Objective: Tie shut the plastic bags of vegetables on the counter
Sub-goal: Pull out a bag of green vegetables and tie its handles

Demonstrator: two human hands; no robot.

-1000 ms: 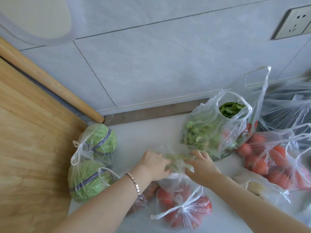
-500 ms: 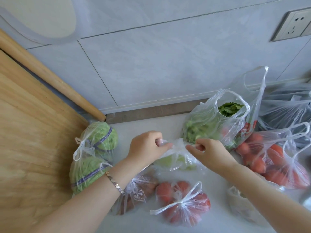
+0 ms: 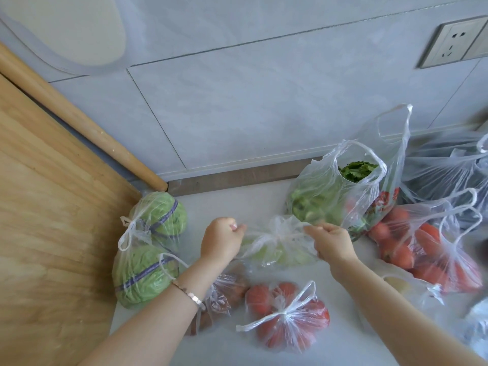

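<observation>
A small clear plastic bag of pale green vegetables (image 3: 277, 253) lies on the white counter (image 3: 232, 204) in the middle. My left hand (image 3: 220, 240) pinches one handle of it on the left. My right hand (image 3: 332, 244) pinches the other handle on the right, and the two handles are pulled apart with a gathered twist between them. A tied bag of tomatoes (image 3: 286, 317) lies in front. A tied bag of two cabbages (image 3: 151, 249) sits at the left. An open bag of leafy greens (image 3: 340, 191) stands behind my right hand.
A wooden board (image 3: 52, 233) and a rolling pin (image 3: 79, 122) lean at the left. An open bag of tomatoes (image 3: 427, 249) and further bags crowd the right. A small bag of brown produce (image 3: 227, 294) lies under my left forearm. A wall socket (image 3: 454, 42) is at the top right.
Both hands lifted the bag's handles off the counter, then drew them apart sideways, stretching the plastic between them.
</observation>
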